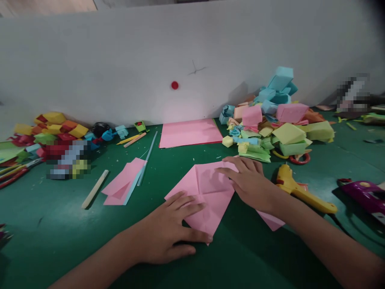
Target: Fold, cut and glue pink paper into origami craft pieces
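Note:
A creased pink paper sheet (207, 188) lies on the green table (60, 224) in front of me. My left hand (168, 230) lies flat on the sheet's near left corner, fingers spread and stretched out. My right hand (248, 180) presses flat on the sheet's far right part, fingers extended toward the left. Neither hand grips anything. A corner of the pink sheet sticks out under my right wrist.
A stack of pink paper (190, 132) lies by the white wall. Folded coloured paper pieces are piled at the right (270, 120) and left (51, 130). A yellow glue gun (300, 190), red scissors (299, 159), folded pink pieces (123, 182) and a wooden stick (95, 188) lie around.

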`<state>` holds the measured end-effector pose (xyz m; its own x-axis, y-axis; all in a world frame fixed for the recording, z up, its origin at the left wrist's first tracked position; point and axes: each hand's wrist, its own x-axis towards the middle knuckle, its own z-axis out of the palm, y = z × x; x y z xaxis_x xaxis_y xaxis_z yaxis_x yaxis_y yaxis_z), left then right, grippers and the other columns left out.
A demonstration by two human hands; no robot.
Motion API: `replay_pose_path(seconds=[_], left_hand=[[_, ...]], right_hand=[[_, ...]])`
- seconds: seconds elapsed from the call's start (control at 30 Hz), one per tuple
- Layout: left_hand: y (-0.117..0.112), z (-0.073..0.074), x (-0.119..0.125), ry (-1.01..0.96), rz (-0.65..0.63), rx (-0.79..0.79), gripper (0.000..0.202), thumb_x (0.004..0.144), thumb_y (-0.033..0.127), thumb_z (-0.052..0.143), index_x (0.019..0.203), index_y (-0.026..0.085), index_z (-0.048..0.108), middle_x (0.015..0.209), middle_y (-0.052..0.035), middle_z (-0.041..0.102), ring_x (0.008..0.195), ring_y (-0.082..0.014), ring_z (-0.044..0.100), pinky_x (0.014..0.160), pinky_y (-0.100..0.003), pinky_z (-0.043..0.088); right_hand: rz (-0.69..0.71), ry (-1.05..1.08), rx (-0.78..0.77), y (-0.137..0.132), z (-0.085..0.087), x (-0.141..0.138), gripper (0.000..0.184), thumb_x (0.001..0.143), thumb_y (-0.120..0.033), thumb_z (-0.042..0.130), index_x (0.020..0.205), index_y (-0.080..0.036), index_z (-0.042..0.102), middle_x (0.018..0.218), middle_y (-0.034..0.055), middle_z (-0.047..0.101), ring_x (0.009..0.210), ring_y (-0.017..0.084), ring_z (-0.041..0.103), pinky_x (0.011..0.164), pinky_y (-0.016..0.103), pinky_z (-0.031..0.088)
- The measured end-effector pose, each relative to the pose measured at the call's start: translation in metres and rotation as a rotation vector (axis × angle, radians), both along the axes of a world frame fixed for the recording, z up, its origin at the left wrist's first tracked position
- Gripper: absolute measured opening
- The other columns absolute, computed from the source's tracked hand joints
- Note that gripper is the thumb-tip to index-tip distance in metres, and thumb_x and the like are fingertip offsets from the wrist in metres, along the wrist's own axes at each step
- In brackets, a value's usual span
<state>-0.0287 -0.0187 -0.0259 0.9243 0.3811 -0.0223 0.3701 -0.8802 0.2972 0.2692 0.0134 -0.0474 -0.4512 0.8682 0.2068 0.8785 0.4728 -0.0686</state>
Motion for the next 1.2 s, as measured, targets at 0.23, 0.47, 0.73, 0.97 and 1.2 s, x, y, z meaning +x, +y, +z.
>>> replay_pose_path(seconds=[0.23,0.47,0.73,0.97,1.2], left_hand=[[0.003,0.009,-0.004,-0.087,-0.031,-0.015,0.021,0.096,0.039,0.063,0.112,0.037,0.076,0.146,-0.0031,0.057,0.136,-0.0276,0.051,0.121,-0.051,0.030],[0.008,0.008,-0.008,-0.066,-0.054,0.025,0.037,0.097,0.048,0.059,0.130,0.034,0.066,0.145,-0.0059,0.058,0.135,-0.0279,0.051,0.121,-0.050,0.029],[-0.001,-0.001,-0.001,-0.041,0.006,0.248,0.042,0.102,0.048,0.052,0.139,0.030,0.058,0.146,-0.0091,0.057,0.135,-0.0287,0.052,0.121,-0.051,0.029],[-0.002,-0.004,-0.003,-0.053,0.082,0.284,0.041,0.100,0.016,0.049,0.138,0.028,0.057,0.148,-0.0090,0.055,0.133,-0.0292,0.053,0.106,-0.048,0.048],[0.008,-0.005,-0.013,-0.045,0.072,0.282,0.043,0.099,0.013,0.045,0.139,0.022,0.057,0.144,-0.0073,0.060,0.133,-0.0264,0.055,0.111,-0.046,0.047]], right_hand=[[0.361,0.030,-0.215,-0.011,0.013,-0.010,0.047,0.093,-0.018,0.047,0.133,-0.036,0.063,0.148,0.0048,0.051,0.137,0.032,0.038,0.108,0.058,0.035],[0.427,0.039,-0.314,-0.009,0.012,-0.010,0.069,0.079,-0.002,0.045,0.140,-0.032,0.059,0.148,0.0043,0.054,0.136,0.025,0.045,0.111,0.050,0.037],[0.325,0.012,-0.288,-0.013,0.014,-0.014,0.066,0.081,-0.004,0.046,0.138,-0.033,0.060,0.147,0.0043,0.055,0.126,0.030,0.052,0.103,0.052,0.044],[0.341,0.055,-0.208,-0.019,0.012,-0.019,0.062,0.082,-0.004,0.048,0.140,-0.024,0.058,0.141,0.0073,0.061,0.118,0.028,0.057,0.099,0.045,0.047],[0.367,0.159,-0.261,-0.019,0.014,-0.017,0.048,0.091,-0.008,0.043,0.130,-0.022,0.066,0.137,0.0059,0.066,0.122,0.024,0.059,0.105,0.042,0.045]])
